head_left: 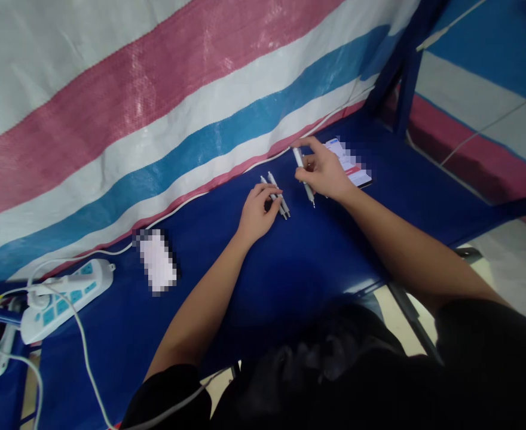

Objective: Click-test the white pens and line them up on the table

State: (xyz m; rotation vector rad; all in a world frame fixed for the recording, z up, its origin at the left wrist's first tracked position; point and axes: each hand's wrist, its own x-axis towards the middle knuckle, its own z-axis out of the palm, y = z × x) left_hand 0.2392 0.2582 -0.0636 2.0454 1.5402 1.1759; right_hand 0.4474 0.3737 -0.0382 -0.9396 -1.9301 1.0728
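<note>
Hands: left hand [256,212] lies on the blue table [317,263] with fingers curled over the near ends of two white pens [277,198], pinning them down, no full grasp; right hand [323,172] pinches a third white pen [303,176] between thumb and fingers.
Far left: white power strip [63,291] with blue sockets, a plug seated in it, white cables [83,352] trailing off the front edge.
Left of centre: small blurred white item [158,263] lying flat, apart from both hands.
Centre: the two pens lie side by side, touching or nearly so, angled away from the person, tips toward the right hand.
Right of centre: the held pen is tilted, upper end near the striped tarpaulin [155,101], writing tip pointing down toward the table; contact with the surface cannot be determined.
Right: blurred printed card or booklet [352,164] just behind the right hand.
Handling assessment: pens judged light, stiff and smooth-barrelled, liable to roll on the slick covering; best taken at mid-barrel with a fingertip pinch.
</note>
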